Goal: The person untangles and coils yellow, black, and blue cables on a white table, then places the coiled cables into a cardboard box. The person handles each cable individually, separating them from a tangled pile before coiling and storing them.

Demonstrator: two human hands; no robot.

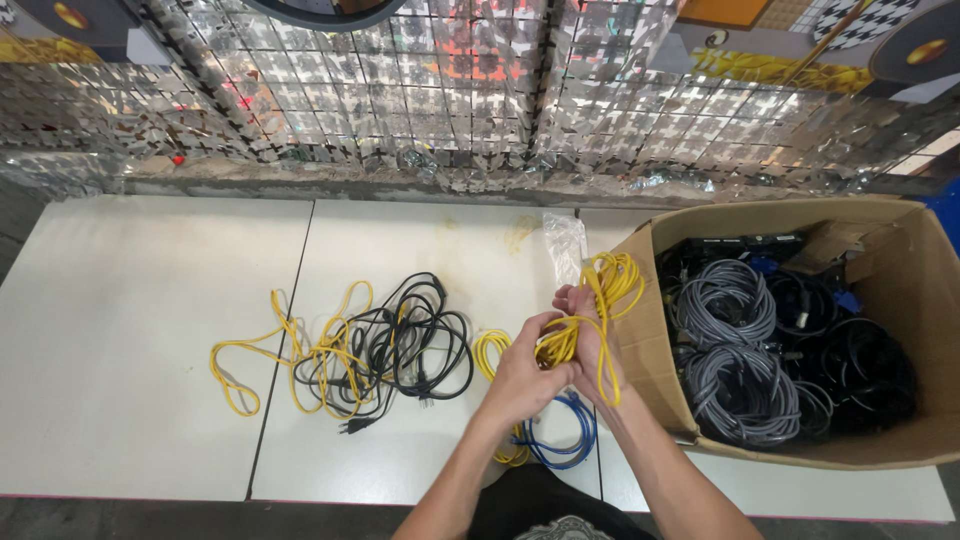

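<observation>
Both hands' grips [555, 350] clutch yellow cable [600, 300]; cardboard box [640, 340] holds grey, black coils.

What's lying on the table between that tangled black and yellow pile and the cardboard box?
In the head view, a blue cable coil and a small yellow coil lie there, with both hands above them.

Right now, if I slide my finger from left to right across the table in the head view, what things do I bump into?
Loose yellow cable → tangled black power cord → left hand → yellow cable bundle gripped by both hands → cardboard box → grey cable coils inside → black cables at the box's far right.
</observation>
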